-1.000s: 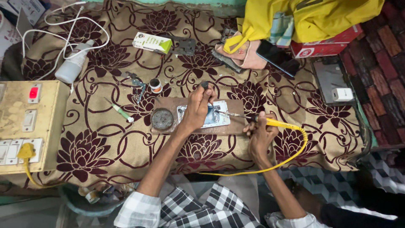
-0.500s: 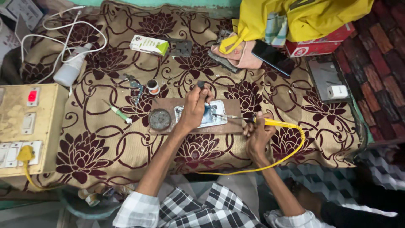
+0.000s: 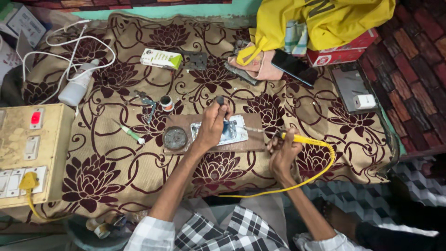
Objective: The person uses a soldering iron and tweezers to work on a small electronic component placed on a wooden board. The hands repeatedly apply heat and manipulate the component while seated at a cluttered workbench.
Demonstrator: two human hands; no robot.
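Yellow-handled soldering iron [image 3: 297, 138]: gripped in right hand [image 3: 282, 151]; keep its tip steady.
Opened phone board [image 3: 231, 131]: left hand [image 3: 211, 125] presses it, pinching a small dark tool.
Brown wooden block [image 3: 253, 143]: carries the board.

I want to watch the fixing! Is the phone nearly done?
Done: the opened phone lies on the wooden board. In hand: the right hand aims the yellow soldering iron at it, while the left hand presses it down. Left: the phone is not yet closed.
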